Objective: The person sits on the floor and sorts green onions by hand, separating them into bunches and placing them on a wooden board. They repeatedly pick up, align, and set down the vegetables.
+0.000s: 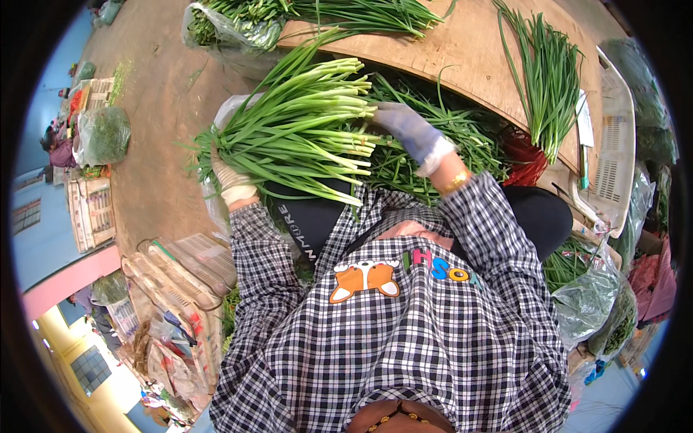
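A thick bunch of garlic chives (303,130) lies across my left hand (233,176), which grips it near the leafy end in a pale work glove. The pale stem ends point to the right. My right hand (409,130), in a grey-blue glove with a white cuff, is at those stem ends, blurred; its fingertips are partly hidden and I cannot tell whether they pinch anything. Beneath and behind it spreads a heap of loose green leaves (460,140). My left fingers are mostly covered by the leaves.
A wooden board (465,59) stands ahead, bearing another chive bunch (549,81) and a knife (584,122) with a broad blade. A bagged pile of greens (233,24) is at the far left of it. Plastic crates (614,146) (178,270) stand on both sides. People work in the left background.
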`<state>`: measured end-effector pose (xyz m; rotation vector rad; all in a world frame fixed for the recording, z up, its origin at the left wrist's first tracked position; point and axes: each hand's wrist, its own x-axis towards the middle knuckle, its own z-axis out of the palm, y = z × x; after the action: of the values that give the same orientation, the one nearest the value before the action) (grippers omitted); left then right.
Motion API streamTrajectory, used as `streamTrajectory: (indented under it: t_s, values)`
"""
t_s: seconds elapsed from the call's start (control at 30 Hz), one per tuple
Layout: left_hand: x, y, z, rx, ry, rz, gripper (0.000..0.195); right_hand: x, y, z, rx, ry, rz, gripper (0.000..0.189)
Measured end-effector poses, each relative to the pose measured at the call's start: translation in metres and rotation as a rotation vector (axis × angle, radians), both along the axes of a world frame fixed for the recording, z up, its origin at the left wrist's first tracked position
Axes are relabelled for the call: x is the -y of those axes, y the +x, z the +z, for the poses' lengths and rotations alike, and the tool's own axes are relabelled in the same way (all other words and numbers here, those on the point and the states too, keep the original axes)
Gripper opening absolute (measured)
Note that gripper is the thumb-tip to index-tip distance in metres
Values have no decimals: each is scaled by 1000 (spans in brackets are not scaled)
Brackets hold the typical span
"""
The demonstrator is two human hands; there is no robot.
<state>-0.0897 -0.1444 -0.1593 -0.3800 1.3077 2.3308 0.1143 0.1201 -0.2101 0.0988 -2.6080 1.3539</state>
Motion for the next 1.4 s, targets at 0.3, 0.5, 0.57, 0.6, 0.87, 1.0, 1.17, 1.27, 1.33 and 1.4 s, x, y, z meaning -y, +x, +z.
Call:
streamTrajectory:
  t_s: [0.3,0.5,0.57,0.6,0.87,1.0,1.17,1.27,1.33,1.4]
  values:
    - [2,8,2,-24,30,-50,52,6,-11,14,174,-846,5,23]
    - [1,12,6,-25,33,-49,55,10,-18,15,341,-478,30,29]
    - [5,13,4,-49,20,-69,56,23,-28,14,150,-303,-1,30]
    - [8,15,2,-81,2,-75,57,30,-31,16,14,-551,11,31]
    - [32,7,-20,-88,0,-65,56,19,31,31,27,-1864,-42,20]
    - [33,8,-21,-160,-98,-68,59,-41,80,15,-19,-1688,-439,21]
    - [32,9,-20,-129,-38,-73,60,-58,96,15,630,705,-698,16]
    - [29,4,-20,-119,-17,-94,60,-24,59,26,376,-443,-483,33]
    - [26,2,-19,-112,-2,-107,61,-7,26,33,316,-736,-149,34]
    - [24,2,-17,-114,18,-114,61,7,-2,38,543,-746,32,33]
